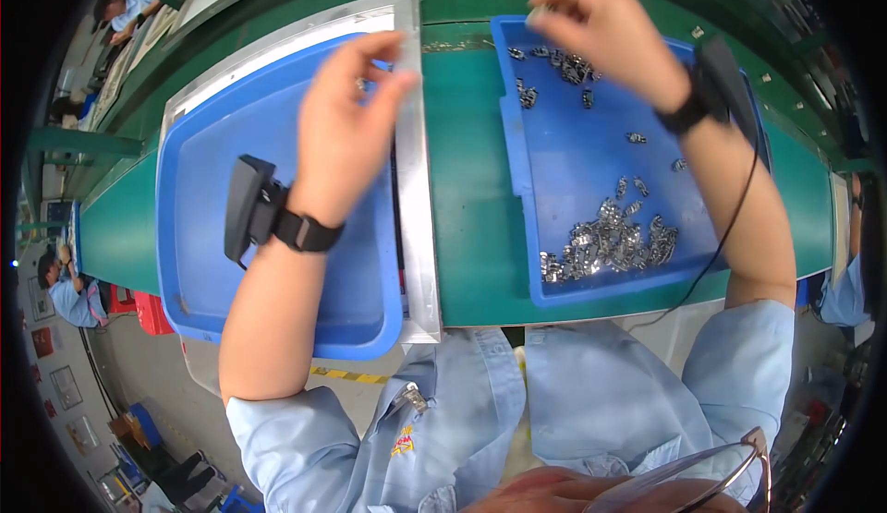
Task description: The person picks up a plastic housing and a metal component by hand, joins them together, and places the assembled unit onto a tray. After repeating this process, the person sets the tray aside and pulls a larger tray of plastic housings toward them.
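Glasses (761, 448) sit nearest. Green bench (469, 190) separates left tray (211, 208), under the half-spread left hand (342, 134), from right tray (587, 157): shiny parts (610, 243) heaped nearside, right hand (617, 40) above its far edge, grip unclear.

A co-worker (78, 301) in light blue is seen at far left near red bins (153, 313), while yellow-and-black striped tape (349, 376) crosses the grey floor (208, 398) beyond framed panels (66, 387).
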`<state>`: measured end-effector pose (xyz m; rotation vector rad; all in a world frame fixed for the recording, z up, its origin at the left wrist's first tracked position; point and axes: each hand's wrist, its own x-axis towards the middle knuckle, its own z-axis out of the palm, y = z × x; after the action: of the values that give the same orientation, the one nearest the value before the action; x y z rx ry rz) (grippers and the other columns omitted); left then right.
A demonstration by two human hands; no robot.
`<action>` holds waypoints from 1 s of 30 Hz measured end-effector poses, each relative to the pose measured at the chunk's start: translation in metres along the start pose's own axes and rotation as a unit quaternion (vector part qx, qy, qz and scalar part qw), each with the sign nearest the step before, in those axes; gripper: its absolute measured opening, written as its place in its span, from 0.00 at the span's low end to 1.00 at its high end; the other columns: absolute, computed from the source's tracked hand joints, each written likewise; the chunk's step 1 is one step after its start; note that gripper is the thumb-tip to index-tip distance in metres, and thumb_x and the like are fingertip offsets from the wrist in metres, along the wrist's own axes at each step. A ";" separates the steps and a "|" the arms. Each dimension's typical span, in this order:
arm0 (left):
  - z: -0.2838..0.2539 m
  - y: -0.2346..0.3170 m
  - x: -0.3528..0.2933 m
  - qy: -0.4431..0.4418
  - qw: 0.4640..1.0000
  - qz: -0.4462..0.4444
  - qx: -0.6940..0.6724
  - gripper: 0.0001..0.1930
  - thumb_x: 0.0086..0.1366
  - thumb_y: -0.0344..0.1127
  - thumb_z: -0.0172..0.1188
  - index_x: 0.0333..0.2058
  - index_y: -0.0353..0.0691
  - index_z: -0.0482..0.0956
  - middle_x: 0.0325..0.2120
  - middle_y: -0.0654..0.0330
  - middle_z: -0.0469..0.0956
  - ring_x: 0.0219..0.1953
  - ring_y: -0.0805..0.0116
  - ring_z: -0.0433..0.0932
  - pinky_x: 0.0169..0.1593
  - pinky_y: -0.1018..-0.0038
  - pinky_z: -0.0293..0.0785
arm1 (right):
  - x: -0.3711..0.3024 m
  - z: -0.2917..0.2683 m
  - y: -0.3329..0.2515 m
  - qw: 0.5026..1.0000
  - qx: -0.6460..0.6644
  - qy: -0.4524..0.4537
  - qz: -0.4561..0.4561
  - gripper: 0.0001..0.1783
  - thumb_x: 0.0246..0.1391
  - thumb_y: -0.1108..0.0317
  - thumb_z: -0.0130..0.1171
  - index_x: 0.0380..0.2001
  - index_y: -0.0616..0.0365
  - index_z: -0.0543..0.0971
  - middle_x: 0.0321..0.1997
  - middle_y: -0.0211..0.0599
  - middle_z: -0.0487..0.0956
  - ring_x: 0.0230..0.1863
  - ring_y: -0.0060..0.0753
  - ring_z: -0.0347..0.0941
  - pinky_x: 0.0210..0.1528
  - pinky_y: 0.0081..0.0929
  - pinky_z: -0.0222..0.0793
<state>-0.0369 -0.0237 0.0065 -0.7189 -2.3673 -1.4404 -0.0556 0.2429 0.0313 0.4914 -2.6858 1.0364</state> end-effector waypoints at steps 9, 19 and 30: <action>-0.047 -0.071 0.015 -0.020 0.972 -0.154 0.178 0.15 0.57 0.36 0.62 0.42 0.37 0.75 0.32 0.61 0.77 0.34 0.68 0.75 0.41 0.74 0.71 | 0.077 -0.040 0.163 0.895 -0.392 -0.131 0.168 0.19 0.47 0.57 0.60 0.39 0.59 0.77 0.34 0.45 0.79 0.36 0.42 0.76 0.40 0.34 0.71; -0.027 -0.087 0.012 -0.012 0.951 -0.094 0.295 0.11 0.56 0.34 0.60 0.38 0.39 0.77 0.35 0.50 0.77 0.40 0.52 0.75 0.46 0.63 0.71 | 0.054 -0.063 0.159 0.962 -0.246 0.098 0.067 0.25 0.51 0.57 0.59 0.50 0.61 0.72 0.46 0.43 0.77 0.41 0.32 0.74 0.45 0.27 0.69; -0.027 -0.066 0.013 -0.050 0.965 -0.099 0.239 0.10 0.56 0.31 0.55 0.37 0.35 0.75 0.29 0.49 0.77 0.34 0.48 0.75 0.39 0.61 0.71 | -0.024 -0.029 0.014 0.993 -0.099 -0.033 -0.048 0.14 0.52 0.65 0.57 0.42 0.57 0.76 0.36 0.39 0.77 0.38 0.35 0.73 0.42 0.30 0.69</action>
<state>-0.0839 -0.0691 -0.0242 -0.4453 -2.7750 -0.8453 -0.0366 0.2783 0.0361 0.6168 -2.7534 0.7324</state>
